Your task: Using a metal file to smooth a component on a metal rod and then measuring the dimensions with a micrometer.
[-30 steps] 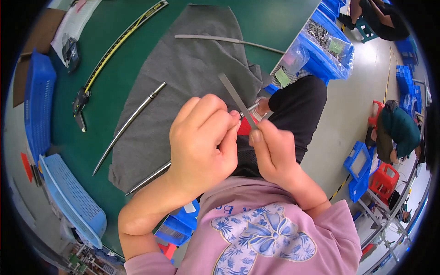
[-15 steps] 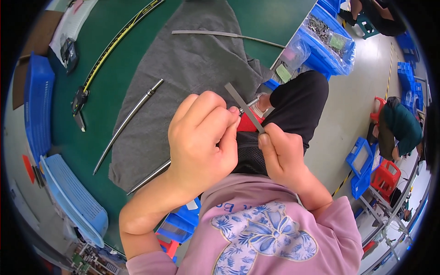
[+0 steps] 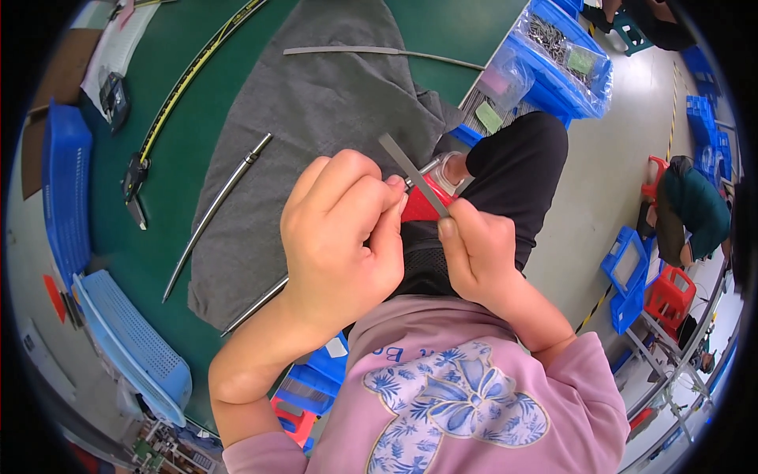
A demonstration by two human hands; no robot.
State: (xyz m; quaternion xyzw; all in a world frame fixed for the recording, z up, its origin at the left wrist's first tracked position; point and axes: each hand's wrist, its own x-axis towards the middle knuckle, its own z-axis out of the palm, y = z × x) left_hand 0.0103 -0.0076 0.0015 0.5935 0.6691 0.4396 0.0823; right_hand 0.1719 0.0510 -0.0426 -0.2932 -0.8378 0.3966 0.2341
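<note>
Left hand (image 3: 343, 237): we curl our fingers tight around a red-handled tool (image 3: 421, 207), above our lap.
Right hand (image 3: 479, 251): we pinch a flat grey metal strip (image 3: 412, 171) against the tool.
Surface: we see a green bench (image 3: 197, 189) under a grey cloth (image 3: 316, 118), with a slim metal rod (image 3: 215, 212) on it.
Room: we see blue crates (image 3: 568, 55) and pale floor (image 3: 600, 182).
</note>
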